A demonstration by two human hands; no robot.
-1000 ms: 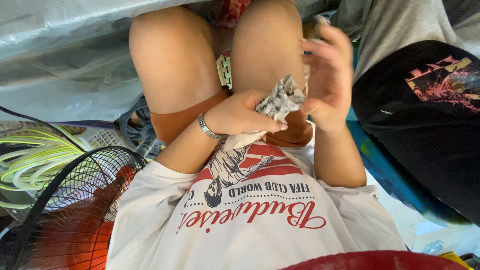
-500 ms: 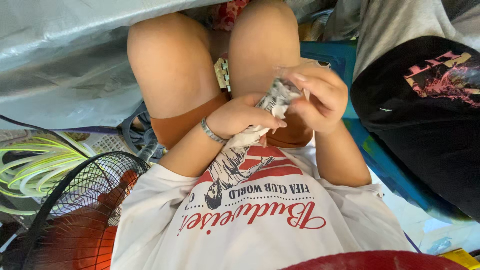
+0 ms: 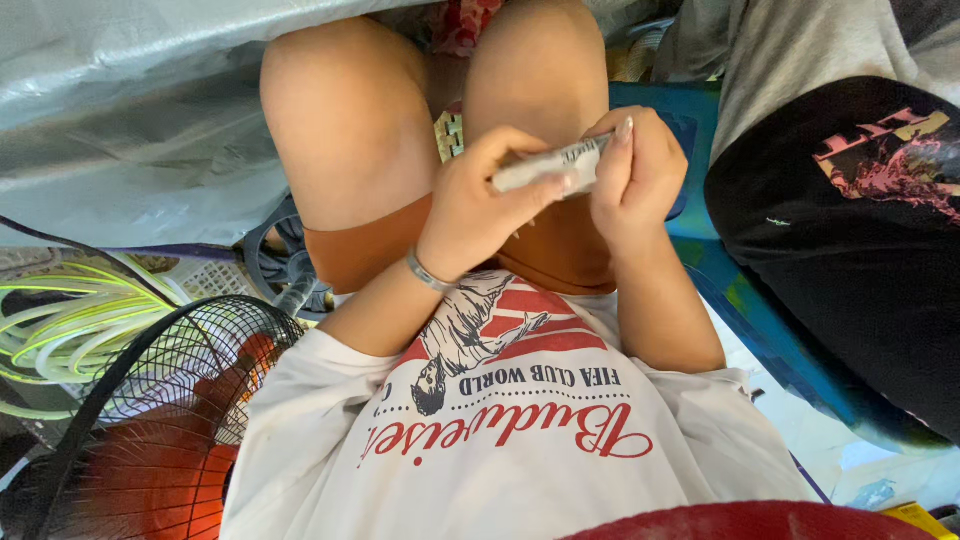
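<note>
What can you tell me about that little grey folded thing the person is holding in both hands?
The folded grey piece looks like thin paper or fabric with a dark printed pattern, pressed into a flat, narrow strip. It lies roughly level above the person's lap, between the knees. The left hand pinches its near end with thumb and fingers; the right hand grips its far end.

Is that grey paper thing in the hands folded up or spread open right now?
Folded. The paper shows as a narrow flat strip, pinched between the left hand and the right hand above the lap.
</note>
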